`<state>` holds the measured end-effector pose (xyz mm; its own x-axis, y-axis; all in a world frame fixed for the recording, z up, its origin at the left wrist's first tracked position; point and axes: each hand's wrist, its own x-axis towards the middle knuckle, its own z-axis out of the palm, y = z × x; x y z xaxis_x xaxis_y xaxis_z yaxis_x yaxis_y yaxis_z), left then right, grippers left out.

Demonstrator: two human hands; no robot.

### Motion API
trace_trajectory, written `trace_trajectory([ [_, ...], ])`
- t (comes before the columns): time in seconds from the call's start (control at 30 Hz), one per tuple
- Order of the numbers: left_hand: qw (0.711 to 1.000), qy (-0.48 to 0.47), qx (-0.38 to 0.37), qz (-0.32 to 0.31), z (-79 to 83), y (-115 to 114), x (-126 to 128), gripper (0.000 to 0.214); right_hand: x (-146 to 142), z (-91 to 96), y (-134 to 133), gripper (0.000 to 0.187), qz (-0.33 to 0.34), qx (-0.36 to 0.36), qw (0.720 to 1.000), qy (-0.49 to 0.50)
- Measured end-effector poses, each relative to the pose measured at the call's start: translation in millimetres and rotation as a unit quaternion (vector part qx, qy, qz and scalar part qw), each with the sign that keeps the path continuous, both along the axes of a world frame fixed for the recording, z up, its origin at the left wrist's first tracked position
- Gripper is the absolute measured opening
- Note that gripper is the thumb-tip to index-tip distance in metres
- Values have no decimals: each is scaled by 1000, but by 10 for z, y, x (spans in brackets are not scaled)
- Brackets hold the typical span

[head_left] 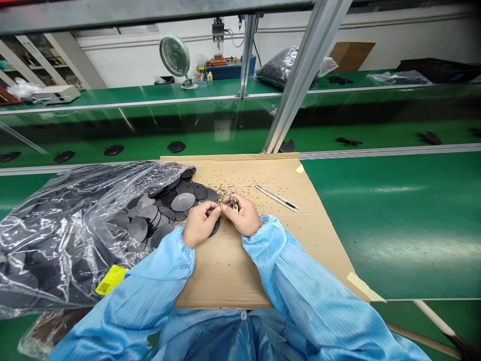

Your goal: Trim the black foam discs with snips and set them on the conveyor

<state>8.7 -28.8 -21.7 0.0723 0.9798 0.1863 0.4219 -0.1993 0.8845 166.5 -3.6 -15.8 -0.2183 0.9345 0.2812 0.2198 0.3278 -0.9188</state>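
Over the cardboard sheet [240, 281] both hands meet, their fingertips nearly touching. My left hand [201, 221] is closed in a pinch, with a round black plastic disc [215, 228] showing beneath its fingers; the fingers cover most of it. In my right hand [244, 215], a small metal tool [233, 203] with a pale handle is gripped between thumb and fingers; it looks like a small clipper. To the left lies a pile of loose black discs [183, 201], spilling from a clear plastic bag [75, 225]. Tiny black bits are scattered around the fingertips.
A slim box knife [277, 197] lies on the cardboard, right of my hands. Beyond the cardboard, black parts sit spaced along a green conveyor belt [143, 145]. A slanted metal post [300, 75] rises behind it. A green fan [175, 56] stands on the far bench.
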Motion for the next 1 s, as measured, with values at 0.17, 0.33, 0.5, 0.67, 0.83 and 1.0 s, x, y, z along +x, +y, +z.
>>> trace_trajectory([
  [0.17,1000,3,3,0,3,-2,2,26,3,2,-3,17,3,-4,1000,-2],
  [0.33,1000,2,-1,3,7,0,2,28,3,12,-9,16,2,2,1000,-4],
  [0.5,1000,-16,-1,11,-4,-5,-4,31,-7,30,-20,17,5,9,1000,-16],
  [0.67,995,-86,48,-7,-45,-27,-23,41,-11,14,-44,17,23,47,997,-54],
  [0.83,992,-38,118,-36,37,-46,-8,46,-17,-7,-76,50,99,59,991,-63],
  [1.0,994,-16,110,-20,97,-31,29,14,0,-41,-70,75,135,85,979,-129],
])
